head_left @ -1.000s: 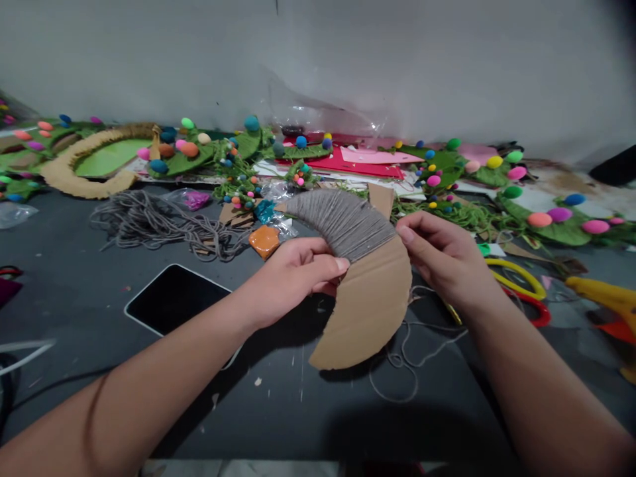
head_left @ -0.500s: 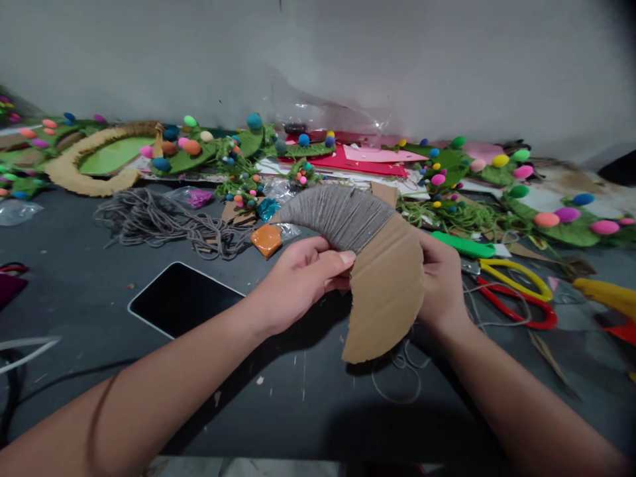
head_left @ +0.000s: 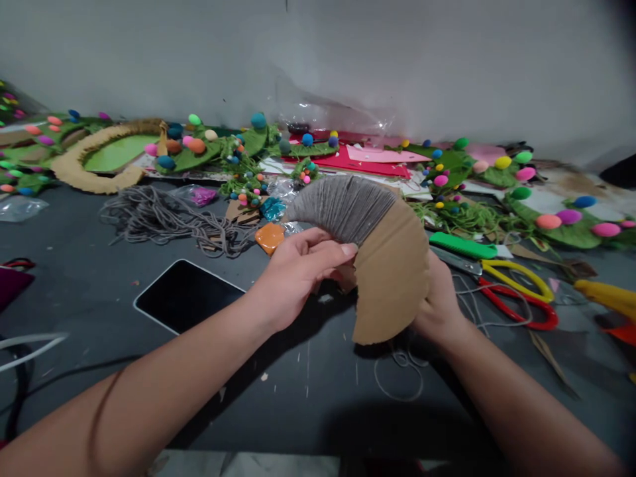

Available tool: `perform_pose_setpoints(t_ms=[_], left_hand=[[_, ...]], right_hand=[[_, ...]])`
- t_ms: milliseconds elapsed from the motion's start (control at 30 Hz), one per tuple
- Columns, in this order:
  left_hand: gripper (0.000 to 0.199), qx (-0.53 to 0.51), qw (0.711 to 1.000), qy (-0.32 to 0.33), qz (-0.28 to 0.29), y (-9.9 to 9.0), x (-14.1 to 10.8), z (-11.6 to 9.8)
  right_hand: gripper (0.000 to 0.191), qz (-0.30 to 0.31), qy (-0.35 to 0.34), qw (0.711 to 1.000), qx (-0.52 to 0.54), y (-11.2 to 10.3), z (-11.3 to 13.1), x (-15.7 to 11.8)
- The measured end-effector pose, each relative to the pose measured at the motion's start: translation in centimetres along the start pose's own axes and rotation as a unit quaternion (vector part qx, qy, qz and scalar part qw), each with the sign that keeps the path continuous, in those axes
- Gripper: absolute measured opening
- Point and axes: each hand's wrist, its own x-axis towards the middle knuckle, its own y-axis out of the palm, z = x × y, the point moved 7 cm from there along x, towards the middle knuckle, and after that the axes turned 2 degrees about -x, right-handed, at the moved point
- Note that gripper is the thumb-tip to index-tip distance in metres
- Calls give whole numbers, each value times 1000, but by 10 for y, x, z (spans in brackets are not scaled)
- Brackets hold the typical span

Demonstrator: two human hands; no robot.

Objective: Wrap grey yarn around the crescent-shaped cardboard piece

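- Beyond my table [head_left: 298,414] rises a plain grey wall [head_left: 199,59], running from left to right across my whole view.
- A short, thin dark mark [head_left: 287,5] sits high on it, near the middle.
- The light on it is dim and cool, dulling toward the far right corner.
- My tabletop is flat and dark grey, with pale scratches and flecks on its near part.
- A broad, soft shadow [head_left: 397,424] darkens its near edge, right of the middle.
- Below that edge I see a strip of pale floor [head_left: 258,464], possibly marbled tile.
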Motion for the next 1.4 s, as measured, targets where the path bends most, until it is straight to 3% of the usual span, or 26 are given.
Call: perform_pose_setpoints(t_ms=[100,233,467,633,733,800,833,867,900,933,967,1033,1133,1300,1400], left_hand=[[28,2,1000,-8,18,1,0,3],[29,48,999,14,-5,-5,1,2],[23,134,988,64,-50,-11,-1,3],[25,130,989,47,-54,-11,-1,11],[25,157,987,-39,16,-4,-4,11],[30,253,951,-113,134,8,-13,7],[30,295,940,-88,143,9,-15,-6],[25,328,938,-11,106,6,-15,-27],[16,359,929,89,35,1,-17,-52],[13,389,905,168,-35,-6,-20,-72],[23,405,886,223,-45,-6,-23,-83],[43,452,863,226,-19,-9,-19,-82],[55,484,857,178,26,-18,-10,-64],[43,493,858,134,49,-26,-3,-50],[36,467,876,111,40,-27,-2,-49]], right_hand=[[21,56,45,994,78,-11,-6,2],[53,83,117,977,157,-19,-13,4],[39,-23,243,964,106,-4,-25,-5],[41,-40,228,971,66,-6,-29,-4],[42,-25,227,973,35,-13,-32,-1],[38,-7,247,968,47,-16,-35,0],[37,5,263,963,60,-15,-37,-1],[36,20,278,957,74,-14,-39,-2],[36,35,290,952,86,-11,-39,-3],[36,47,296,949,93,-8,-38,-4],[36,60,298,948,92,-5,-37,-4],[35,87,290,950,78,3,-32,-4],[35,120,277,952,61,14,-25,-4],[34,137,256,955,53,19,-20,-2],[34,149,252,954,64,19,-19,-3]])
